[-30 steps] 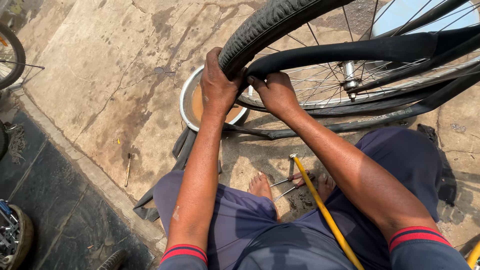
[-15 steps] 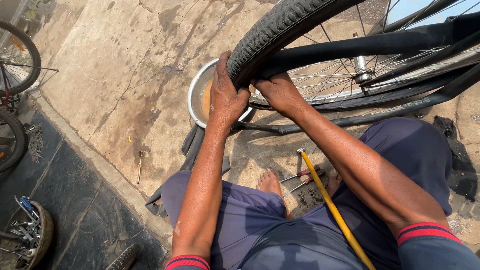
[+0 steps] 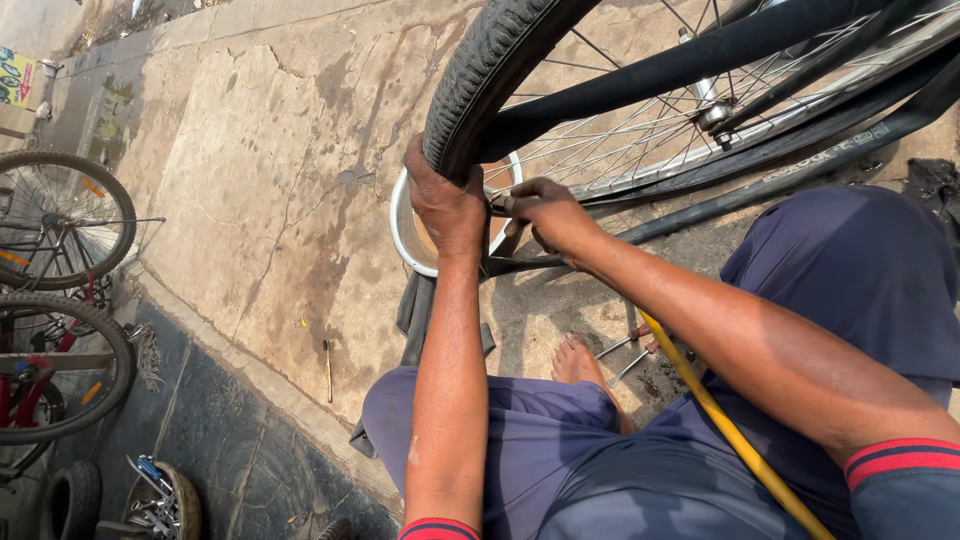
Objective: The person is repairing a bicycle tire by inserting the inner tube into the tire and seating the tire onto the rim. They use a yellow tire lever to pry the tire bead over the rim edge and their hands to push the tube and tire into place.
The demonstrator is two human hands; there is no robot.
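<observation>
The left hand point(image 3: 447, 205) still grips the tyre point(image 3: 480, 75); the right hand point(image 3: 545, 212) has slid closer, pinching at the rim point(image 3: 600, 175), working the tyre edge

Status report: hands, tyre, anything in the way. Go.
Left hand gripping the tyre. Right hand at the rim, fingers curled. Basin beneath, yellow hose across the lap.
</observation>
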